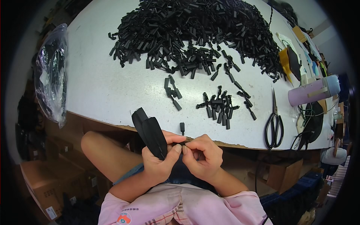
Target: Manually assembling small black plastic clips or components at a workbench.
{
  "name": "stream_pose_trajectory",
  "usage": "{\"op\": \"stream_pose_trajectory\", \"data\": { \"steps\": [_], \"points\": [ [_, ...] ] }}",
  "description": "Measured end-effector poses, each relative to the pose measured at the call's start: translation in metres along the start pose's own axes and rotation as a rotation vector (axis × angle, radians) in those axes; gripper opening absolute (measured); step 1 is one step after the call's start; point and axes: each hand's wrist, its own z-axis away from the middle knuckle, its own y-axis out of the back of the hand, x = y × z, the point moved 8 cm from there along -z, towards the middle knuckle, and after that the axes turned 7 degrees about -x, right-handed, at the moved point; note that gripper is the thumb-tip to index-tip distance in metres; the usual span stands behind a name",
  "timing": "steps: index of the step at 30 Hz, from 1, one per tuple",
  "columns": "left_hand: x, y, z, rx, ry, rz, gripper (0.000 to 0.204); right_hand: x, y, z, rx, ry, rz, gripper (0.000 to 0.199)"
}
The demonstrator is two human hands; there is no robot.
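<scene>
My left hand [159,165] is closed around a bundle of flat black strips [149,131] that look like zipper tape, their broad ends pointing up and left. Its thumb and fingertips meet those of my right hand [205,155], which pinches a small dark piece over the table's front edge. Just beyond the fingertips, a black zipper pull [182,127] sticks out above the tabletop; its lower end is hidden by the fingers. A small group of loose zipper pulls [219,105] lies farther up the white table [123,93].
A large heap of black zipper pulls [198,26] covers the table's far side. Black-handled scissors [274,129] lie at the right, near a pink tumbler [309,93] and a dark cord. A clear plastic bag [52,75] rests at the left edge. Cardboard boxes [48,183] stand below.
</scene>
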Motion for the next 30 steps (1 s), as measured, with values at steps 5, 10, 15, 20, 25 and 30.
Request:
{"op": "stream_pose_trajectory", "data": {
  "steps": [5, 10, 15, 20, 25, 30],
  "points": [
    [-0.006, -0.002, 0.0, 0.004, 0.07, 0.168, 0.014, 0.007, 0.0, 0.001, -0.005, -0.076, -0.101, 0.013],
    [-0.009, -0.001, 0.0, 0.001, 0.081, 0.163, 0.014, 0.002, -0.001, 0.0, 0.003, -0.009, -0.05, 0.013],
    [-0.016, -0.001, 0.005, -0.008, 0.231, 0.234, 0.017, 0.002, 0.0, 0.001, -0.012, -0.003, -0.035, 0.012],
    [-0.003, -0.001, 0.004, -0.007, 0.094, 0.099, 0.017, 0.024, -0.014, 0.005, -0.236, -0.227, -0.406, 0.002],
    [0.006, 0.0, 0.0, -0.109, 0.04, -0.038, 0.018, 0.031, -0.021, 0.012, -0.303, -0.409, -0.704, 0.006],
    [0.006, -0.003, -0.002, -0.226, -0.019, -0.092, 0.019, 0.038, -0.026, 0.02, -0.375, -0.598, -0.874, 0.009]
  ]
}}
